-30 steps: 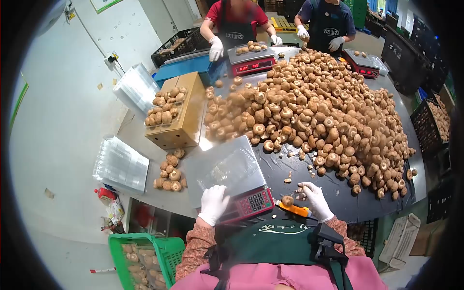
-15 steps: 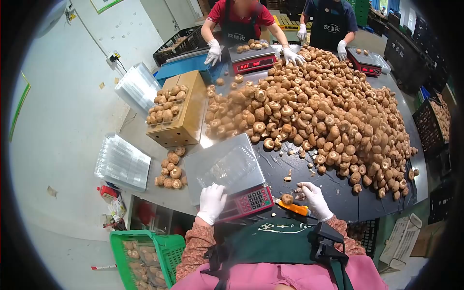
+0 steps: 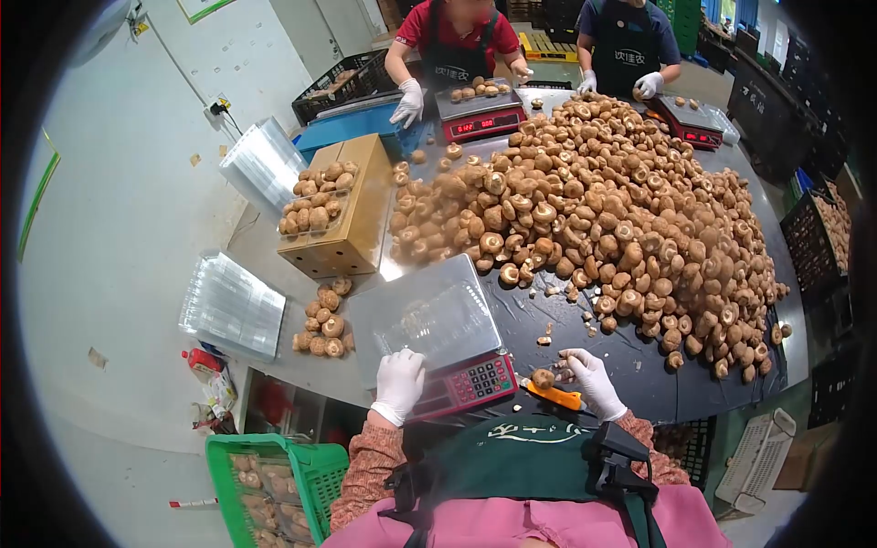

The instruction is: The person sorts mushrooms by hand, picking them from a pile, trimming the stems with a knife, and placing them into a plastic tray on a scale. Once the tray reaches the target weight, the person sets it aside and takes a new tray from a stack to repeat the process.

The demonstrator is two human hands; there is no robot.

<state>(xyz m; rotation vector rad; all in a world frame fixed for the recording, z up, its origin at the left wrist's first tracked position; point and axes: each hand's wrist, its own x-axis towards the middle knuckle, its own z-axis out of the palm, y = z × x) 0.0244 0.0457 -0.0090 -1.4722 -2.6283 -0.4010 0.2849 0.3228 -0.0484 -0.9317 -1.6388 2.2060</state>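
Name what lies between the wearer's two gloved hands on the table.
In the head view, between the left hand and right hand lie the scale's keypad, one mushroom and an orange-handled tool.

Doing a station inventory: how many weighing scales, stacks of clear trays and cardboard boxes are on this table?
Weighing scales: 3
Stacks of clear trays: 2
Cardboard box: 1
Total: 6
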